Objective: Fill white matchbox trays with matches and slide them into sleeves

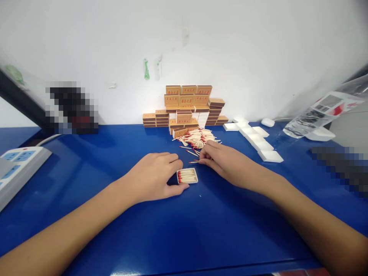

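Observation:
A small white matchbox tray [197, 178] lies on the blue table, with a row of red-headed matches [187, 175] inside it. At its left end, my left hand [153, 174] grips the tray, thumb along the near side and fingers at the far side. To the right and slightly farther off, my right hand [227, 161] is closed in a pinch on a match [194, 161]; whether it has more than one is unclear. Just beyond that hand is a heap of loose matches [201, 136], a few of them scattered towards me.
Stacked matchboxes [186, 100] stand against the wall behind the heap. Several white trays [253, 138] lie in a cluster at the right, near a white case [267, 122] and a clear plastic bottle [319, 111]. A power strip [21, 168] sits at the left.

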{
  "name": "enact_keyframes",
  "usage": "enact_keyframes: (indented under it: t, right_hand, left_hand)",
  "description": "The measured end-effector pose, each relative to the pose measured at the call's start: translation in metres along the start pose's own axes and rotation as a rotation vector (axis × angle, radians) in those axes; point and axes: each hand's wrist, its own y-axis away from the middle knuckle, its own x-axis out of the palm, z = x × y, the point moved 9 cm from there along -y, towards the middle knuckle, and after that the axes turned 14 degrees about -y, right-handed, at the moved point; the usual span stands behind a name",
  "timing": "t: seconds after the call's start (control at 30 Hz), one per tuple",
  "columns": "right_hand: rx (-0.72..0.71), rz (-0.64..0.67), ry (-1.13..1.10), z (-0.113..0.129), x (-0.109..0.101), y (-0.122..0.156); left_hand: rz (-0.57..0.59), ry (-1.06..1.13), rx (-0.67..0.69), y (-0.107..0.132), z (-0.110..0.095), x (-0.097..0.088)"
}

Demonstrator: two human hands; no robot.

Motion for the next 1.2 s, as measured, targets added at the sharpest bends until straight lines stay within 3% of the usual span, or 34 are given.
enact_keyframes:
  t: [0.13, 0.37, 0.53, 0.83, 1.13, 1.2]
  right_hand:
    - [-0.066, -0.006, -0.026, 0.019, -0.003, 0.006]
    - [-0.112, 0.056, 0.087, 0.045, 0.023, 0.011]
    - [-0.114, 0.039, 0.004, 0.041, 0.020, 0.011]
    - [-0.051, 0.126, -0.134, 0.028, 0.015, 0.011]
    - [-0.153, 0.020, -0.188, 0.038, 0.011, 0.007]
    - [-0.153, -0.067, -0.158, 0.032, 0.002, 0.006]
  left_hand:
    - [-0.007, -0.002, -0.003, 0.000, 0.000, 0.000]
    - [-0.024, -0.020, 0.008, -0.001, -0.001, 0.001]
    - [-0.028, -0.014, 0.009, -0.002, -0.001, -0.001]
    - [-0.006, -0.009, 0.003, -0.001, 0.000, 0.000]
    - [-0.012, -0.003, 0.005, -0.001, 0.000, 0.001]
    - [-0.012, -0.006, 0.000, 0.000, 0.000, 0.000]
